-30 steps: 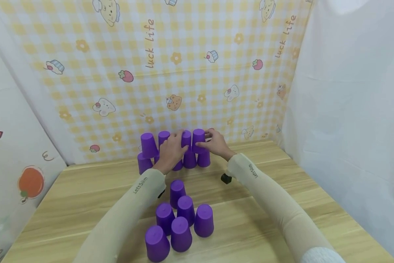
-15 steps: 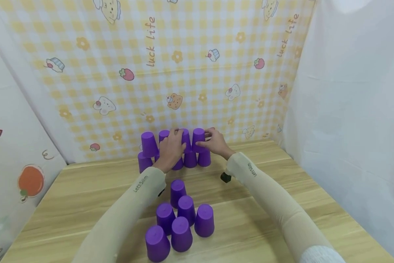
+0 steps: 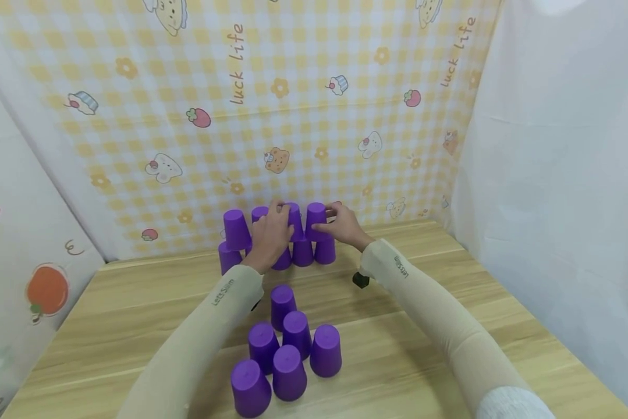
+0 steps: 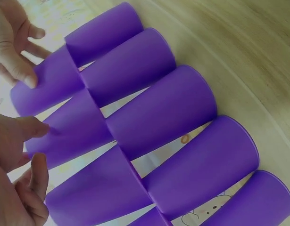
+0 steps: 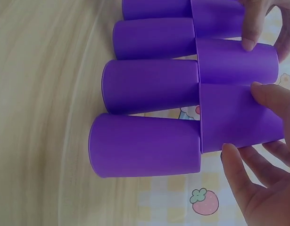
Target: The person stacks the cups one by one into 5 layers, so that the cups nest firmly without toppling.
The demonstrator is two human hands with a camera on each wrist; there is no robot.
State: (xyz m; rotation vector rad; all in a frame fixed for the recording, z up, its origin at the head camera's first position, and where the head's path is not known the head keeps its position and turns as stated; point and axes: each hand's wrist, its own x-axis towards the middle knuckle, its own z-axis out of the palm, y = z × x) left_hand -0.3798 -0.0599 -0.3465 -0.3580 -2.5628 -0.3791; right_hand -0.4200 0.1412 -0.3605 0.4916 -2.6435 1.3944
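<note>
By the back edge of the tabletop (image 3: 408,238), left hand (image 3: 270,235) and right hand (image 3: 346,227) fingers pinched adjoining upper purple cups (image 3: 316,215).

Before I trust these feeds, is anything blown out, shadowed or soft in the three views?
Head view: the white fabric curtain blows out at its top, and a soft shadow lies on the light wood-grain table beside the beige fabric right sleeve; left wrist view: hazy, though the purple tapered cups have clear edges; right wrist view: the table grain looks smeared, the cups sharper.
</note>
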